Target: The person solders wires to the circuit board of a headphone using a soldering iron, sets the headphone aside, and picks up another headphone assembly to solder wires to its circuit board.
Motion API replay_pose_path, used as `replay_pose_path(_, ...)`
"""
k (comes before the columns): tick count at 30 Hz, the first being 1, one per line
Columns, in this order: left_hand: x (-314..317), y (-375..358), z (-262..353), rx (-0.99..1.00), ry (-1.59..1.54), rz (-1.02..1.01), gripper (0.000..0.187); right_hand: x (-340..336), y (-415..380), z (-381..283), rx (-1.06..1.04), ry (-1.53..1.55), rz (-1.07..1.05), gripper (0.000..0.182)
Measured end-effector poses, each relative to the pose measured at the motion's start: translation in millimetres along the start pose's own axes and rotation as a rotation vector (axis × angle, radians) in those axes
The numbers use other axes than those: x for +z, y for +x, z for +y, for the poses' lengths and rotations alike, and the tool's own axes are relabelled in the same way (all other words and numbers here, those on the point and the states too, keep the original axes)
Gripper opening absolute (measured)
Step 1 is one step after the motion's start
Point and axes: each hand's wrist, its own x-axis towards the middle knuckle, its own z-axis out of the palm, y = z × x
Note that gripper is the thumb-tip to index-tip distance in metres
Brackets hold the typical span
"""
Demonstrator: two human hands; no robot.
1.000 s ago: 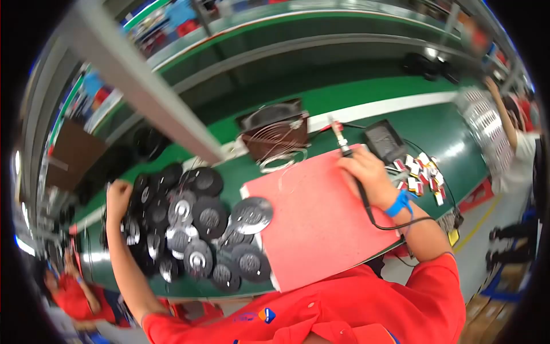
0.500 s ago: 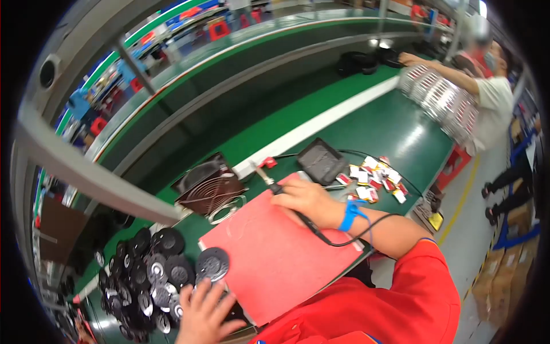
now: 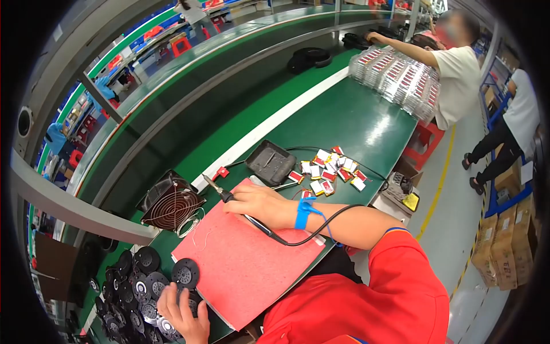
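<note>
My right hand [image 3: 260,205] is wrapped round a soldering iron [image 3: 260,226], above the pink mat [image 3: 252,269]. The iron's metal tip points up and left, past the mat's far edge; its black cable loops back over my forearm. A blue strap [image 3: 303,212] circles this wrist. Fingers apart, my left hand [image 3: 186,315] is by the mat's left edge, close to a pile of round black discs [image 3: 140,285]. One disc [image 3: 185,273] overlaps the mat's left corner, just beyond my left fingertips. Another disc is partly hidden behind those fingers.
A fan with a round grille [image 3: 171,207] stands beyond the mat, beside a grey post [image 3: 86,209]. Past the mat are a black tray [image 3: 270,163] and several small white-and-red battery packs [image 3: 327,172]. Clear plastic trays [image 3: 395,80] are stacked near a co-worker [image 3: 458,80].
The view has shifted, so the bench things appear further left. My right hand still grips the soldering iron. My left hand stays beside the discs, its fingers now drawn in a little.
</note>
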Motion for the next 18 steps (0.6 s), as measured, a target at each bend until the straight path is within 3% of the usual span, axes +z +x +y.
replay_pose_path(3, 3, 21, 26, 0.275, -0.249, 0.044, 0.035, 0, 0, -1, -0.011, -0.032, 0.016, 0.026)
replay_pose_path(6, 13, 36, 58, 0.584, -0.464, -0.164, 0.038, 0, 0, -2, -0.048, -0.038, 0.075, 0.027)
replay_pose_path(7, 21, 35, 66, 0.570, -0.461, -0.160, 0.038, 0, -1, -3, -0.058, -0.032, 0.066, 0.027)
replay_pose_path(9, 36, 34, 76, 0.741, -0.551, -0.282, 0.036, 1, 1, -5, -0.053, -0.082, 0.133, 0.028)
replay_pose_path(13, 44, 32, 70, 0.691, -0.609, -0.370, 0.030, -4, 3, -11, 0.005, -0.017, 0.063, 0.025)
replay_pose_path(15, 51, 30, 66, 0.591, -0.881, -0.437, 0.028, -5, 8, -14, -0.005, -0.010, 0.120, 0.027)
replay_pose_path(17, 53, 31, 60, 0.513, -0.963, -0.448, 0.024, -8, 10, -18, 0.063, 0.043, 0.108, 0.028)
replay_pose_path(18, 63, 25, 56, 0.491, -1.095, -0.454, 0.032, -9, 10, -17, 0.098, 0.082, 0.087, 0.028)
